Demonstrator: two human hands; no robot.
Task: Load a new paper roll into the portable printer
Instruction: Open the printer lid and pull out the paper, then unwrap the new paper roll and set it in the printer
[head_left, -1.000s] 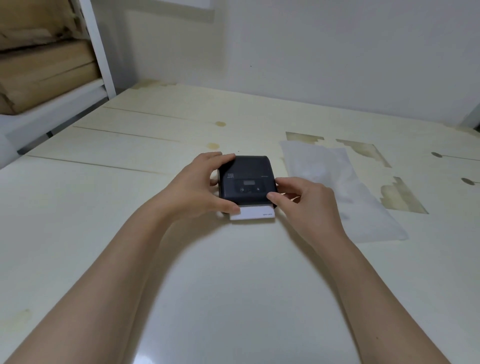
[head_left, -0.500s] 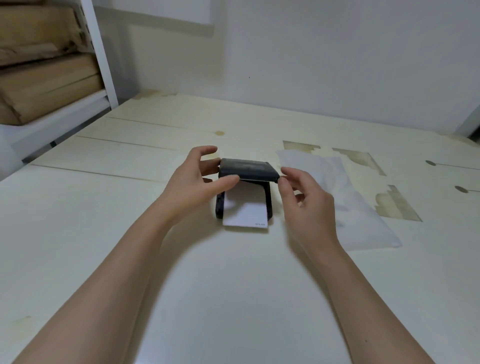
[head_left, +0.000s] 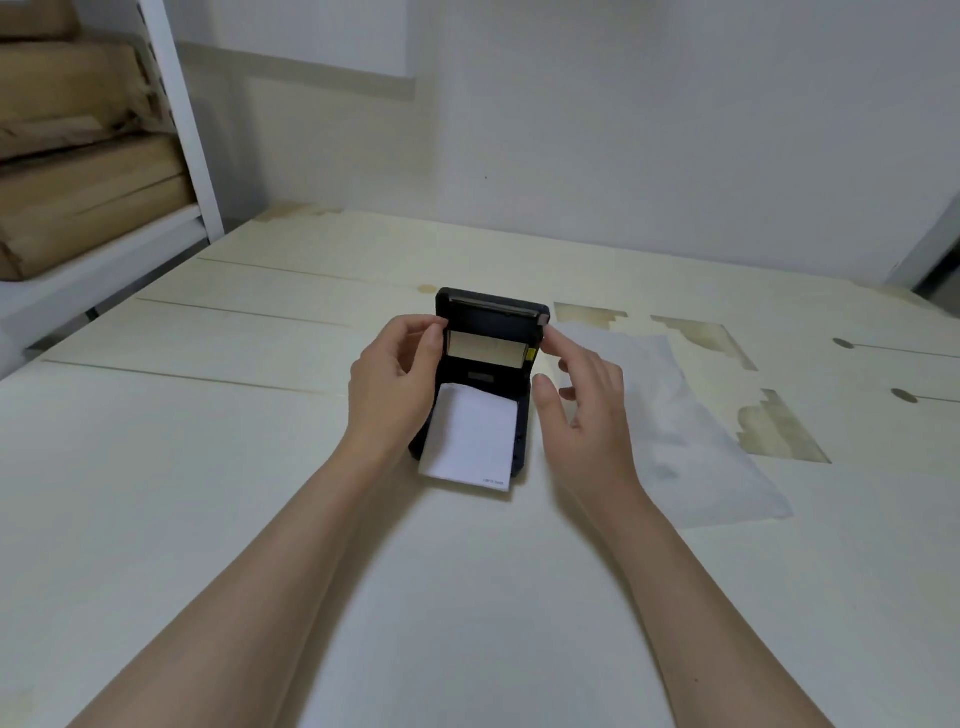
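Two hands flank the portable printer (head_left: 483, 384): left hand (head_left: 397, 387) pinches its raised lid (head_left: 493, 332), right hand (head_left: 584, 395) open, empty. Protruding paper (head_left: 470, 439) looks flimsy; grip edges.

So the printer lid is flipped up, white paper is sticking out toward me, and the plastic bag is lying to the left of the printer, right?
Not quite. The head view shows the plastic bag lying to the right of the printer, not the left. The lid is up and the white paper does stick out toward you.

The left hand (head_left: 392, 387) hides the printer's (head_left: 491, 364) left side.
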